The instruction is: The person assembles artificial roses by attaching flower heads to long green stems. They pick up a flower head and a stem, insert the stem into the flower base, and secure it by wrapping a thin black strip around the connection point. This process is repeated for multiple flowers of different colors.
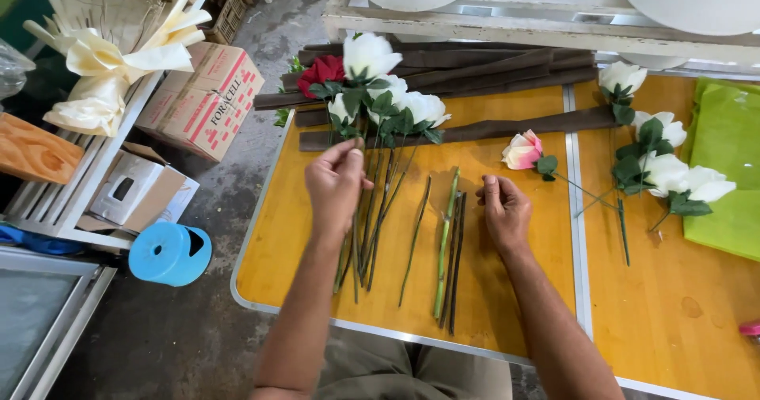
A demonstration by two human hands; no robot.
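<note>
My left hand (336, 184) is closed around a bunch of artificial flower stems (372, 210) on the yellow table (269, 241). The bunch carries white roses (372, 59) and one red rose (321, 71) at its far end. My right hand (505, 212) rests on the table with fingers curled, touching the top of some bare green stems (447, 241) lying beside it. A pink-and-white rose (522, 150) lies just right of that hand.
Several more white roses (665, 158) lie to the right beside green paper (728, 170). Long brown strips (475, 67) lie across the table's far side. Cardboard boxes (202, 91), a blue stool (170, 253) and cream paper fans (111, 43) stand on the left.
</note>
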